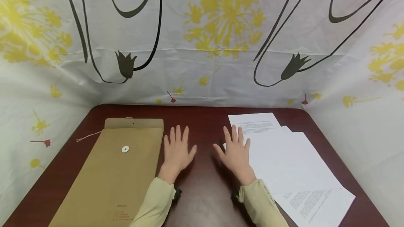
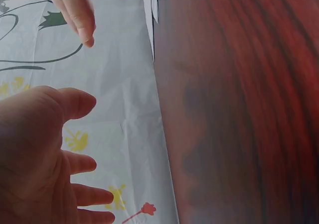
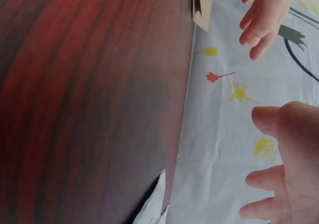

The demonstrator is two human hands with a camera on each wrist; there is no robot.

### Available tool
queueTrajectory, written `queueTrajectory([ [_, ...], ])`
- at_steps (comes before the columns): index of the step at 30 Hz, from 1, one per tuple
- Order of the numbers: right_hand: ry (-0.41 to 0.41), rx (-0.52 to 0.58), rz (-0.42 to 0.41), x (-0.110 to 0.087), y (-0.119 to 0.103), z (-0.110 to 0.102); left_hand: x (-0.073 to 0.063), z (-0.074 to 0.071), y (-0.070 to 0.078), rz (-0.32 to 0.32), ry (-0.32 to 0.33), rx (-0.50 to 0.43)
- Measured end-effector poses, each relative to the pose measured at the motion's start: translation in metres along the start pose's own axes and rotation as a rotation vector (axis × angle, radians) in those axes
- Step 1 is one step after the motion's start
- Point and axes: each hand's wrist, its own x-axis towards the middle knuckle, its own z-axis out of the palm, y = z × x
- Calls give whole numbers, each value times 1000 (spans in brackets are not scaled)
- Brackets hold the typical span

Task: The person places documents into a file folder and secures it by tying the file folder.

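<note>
My left hand (image 1: 176,153) hovers over the table with fingers spread, close to the right edge of a brown paper file envelope (image 1: 120,171). The envelope lies flat; its top flap (image 1: 134,123) is folded out, with a white button (image 1: 125,149) below it and a loose string (image 1: 89,136) at the left. Fingers likewise spread, my right hand (image 1: 235,153) is held above the left edge of some printed paper sheets (image 1: 284,160). Those sheets overlap unevenly, mostly blank side showing, with text at the top and bottom. Neither hand holds anything, and both wrist views show them raised above the tabletop.
The dark red wooden table (image 1: 202,199) has rounded far corners. A white cloth (image 1: 208,87) printed with yellow flowers and dark stems hangs behind it and along both sides. Dark bands (image 1: 177,193) sit at the cuffs of both light sleeves (image 1: 154,199).
</note>
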Motion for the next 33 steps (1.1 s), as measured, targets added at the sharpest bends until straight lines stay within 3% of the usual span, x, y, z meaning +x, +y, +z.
queueTrajectory([
  [4, 23, 13, -22, 1, -2, 2, -2, -4, -7, -5, 16, -3],
  [8, 43, 45, -31, 4, -7, 3, -3, -11, -18, 4, 53, -63],
  [12, 66, 100, -57, 8, -15, 5, -6, -18, -35, 28, 100, -129],
  [16, 33, 193, -49, 13, -27, 8, -10, -22, -55, 9, 128, -197],
  [22, -18, 333, -31, 20, -42, 14, -22, -34, -86, -127, 35, -309],
  [33, -133, 591, -60, 32, -63, 30, -52, -72, -155, -342, -98, -320],
])
